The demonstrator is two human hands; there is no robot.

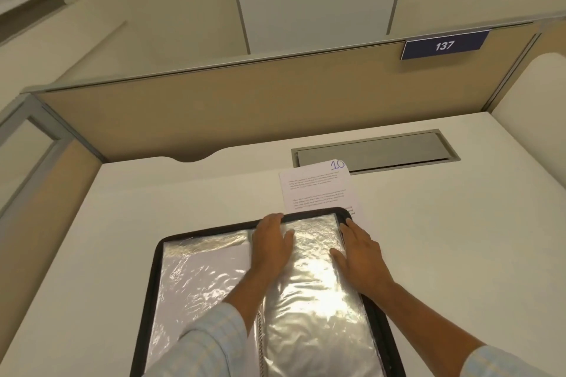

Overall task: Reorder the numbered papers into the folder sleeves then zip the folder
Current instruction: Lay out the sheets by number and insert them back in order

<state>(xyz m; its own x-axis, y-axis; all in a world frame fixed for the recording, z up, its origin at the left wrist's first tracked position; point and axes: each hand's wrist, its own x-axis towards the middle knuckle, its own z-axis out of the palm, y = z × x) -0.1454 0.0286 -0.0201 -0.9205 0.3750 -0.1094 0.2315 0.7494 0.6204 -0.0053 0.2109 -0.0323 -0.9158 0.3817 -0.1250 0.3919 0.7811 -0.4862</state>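
A black zip folder (147, 300) lies open on the white desk, its shiny clear sleeves (309, 294) spread over both halves. My left hand (271, 239) lies flat on the top of the right-hand sleeve near the spine, fingertips at the folder's far edge. My right hand (360, 251) rests flat on the right edge of that sleeve, fingers pointing away. A printed paper marked 10 (318, 187) lies on the desk just beyond the folder's far right corner, partly tucked under it. White paper shows inside the left sleeve (196, 272).
The desk (459, 239) is walled by tan cubicle partitions at the back and left. A grey cable flap (376, 150) sits in the desk behind the paper. A blue sign reading 137 (444, 45) hangs on the back partition.
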